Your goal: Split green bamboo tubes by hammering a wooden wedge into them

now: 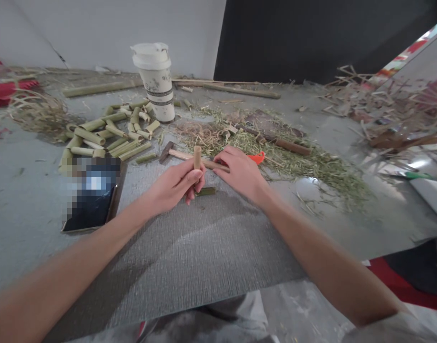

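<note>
My left hand (177,183) is closed around a short pale wooden peg (197,157), held upright on the grey table (189,252). A small green bamboo piece (206,191) lies just below that hand. My right hand (239,174) rests over the handle of a small hammer (171,153), with its fingers curled on the handle; the hammer's dark head lies to the left on the table. An orange tool (257,157) shows from behind my right hand.
A pile of cut green bamboo tubes (107,136) lies at the left, by a lidded paper cup (156,81). A phone (93,193) lies near my left forearm. Green shavings (293,162) and a brown-handled knife (275,140) are right; wood scraps (375,105) lie farther right.
</note>
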Motion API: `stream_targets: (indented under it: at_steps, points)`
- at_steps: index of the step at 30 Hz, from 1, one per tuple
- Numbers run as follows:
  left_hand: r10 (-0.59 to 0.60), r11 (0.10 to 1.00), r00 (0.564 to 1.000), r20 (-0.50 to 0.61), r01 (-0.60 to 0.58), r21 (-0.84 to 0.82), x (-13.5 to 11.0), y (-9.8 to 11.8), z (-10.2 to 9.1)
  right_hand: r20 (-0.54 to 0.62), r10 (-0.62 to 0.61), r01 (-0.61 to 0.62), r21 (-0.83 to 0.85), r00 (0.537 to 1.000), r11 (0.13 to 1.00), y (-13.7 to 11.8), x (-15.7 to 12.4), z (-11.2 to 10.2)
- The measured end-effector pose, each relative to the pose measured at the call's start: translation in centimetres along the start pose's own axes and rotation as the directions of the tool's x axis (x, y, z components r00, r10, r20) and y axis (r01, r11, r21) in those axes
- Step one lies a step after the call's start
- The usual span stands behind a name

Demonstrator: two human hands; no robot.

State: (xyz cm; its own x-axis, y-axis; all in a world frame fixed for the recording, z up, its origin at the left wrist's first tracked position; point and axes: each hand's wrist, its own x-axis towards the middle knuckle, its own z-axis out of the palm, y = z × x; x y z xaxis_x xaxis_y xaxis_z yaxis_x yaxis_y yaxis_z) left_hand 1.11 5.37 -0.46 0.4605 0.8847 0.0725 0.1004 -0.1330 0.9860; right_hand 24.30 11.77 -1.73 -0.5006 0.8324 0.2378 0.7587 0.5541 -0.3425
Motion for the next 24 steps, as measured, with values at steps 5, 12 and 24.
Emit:
stream_targets:
  at_steps: [5,12,24]
  points:
    - [0.000,1.000,1.000,0.007,0.000,-0.010,-0.08,0.19,-0.02,0.027,-0.004,0.004,-0.007,1.000,1.000,0.30,0.01,0.04]
    - [0.021,1.000,1.000,0.012,-0.021,0.020,0.05,0.27,-0.01,0.029,-0.014,0.014,-0.010,0.999,1.000,0.30,0.02,0.14]
    - [0.045,0.999,0.999,0.031,-0.045,-0.004,0.12,-0.13,-0.12,0.061,-0.025,0.031,-0.103,0.998,0.994,-0.60,-0.01,0.39]
